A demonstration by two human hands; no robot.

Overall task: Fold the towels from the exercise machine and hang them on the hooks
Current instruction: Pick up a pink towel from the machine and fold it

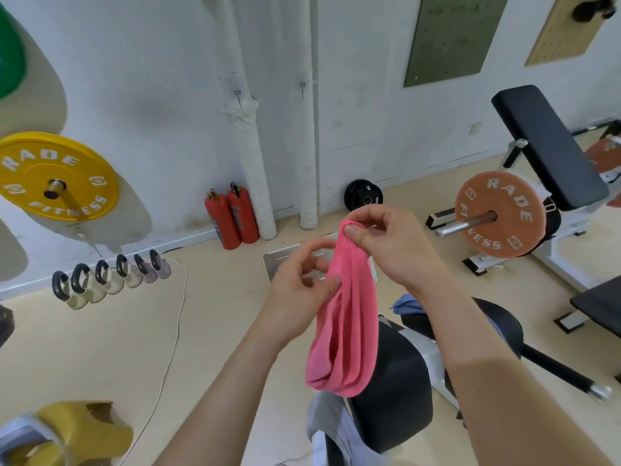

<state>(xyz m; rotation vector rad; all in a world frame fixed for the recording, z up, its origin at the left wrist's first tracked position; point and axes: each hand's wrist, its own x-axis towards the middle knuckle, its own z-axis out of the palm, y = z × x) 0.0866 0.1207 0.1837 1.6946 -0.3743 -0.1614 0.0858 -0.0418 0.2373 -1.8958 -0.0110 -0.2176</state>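
Observation:
A pink towel [346,324] hangs folded in loose loops in front of me. My right hand [386,243] pinches its top end between thumb and fingers. My left hand [299,280] pinches the towel's left edge a little lower. Below it stands a black and white exercise machine [396,381]. A blue towel [408,306] lies on the machine behind my right arm, and a grey towel [331,422] is draped over its near part. Two small hooks are stuck to the white wall ahead, a left hook [238,95] and a right hook [302,87].
Two red fire extinguishers [232,216] stand against the wall beside wrapped white pipes [255,169]. A row of kettlebells [111,277] and a cable lie on the floor at left. A yellow weight plate [57,176] juts from the left. A bench with an orange plate [500,213] stands at right.

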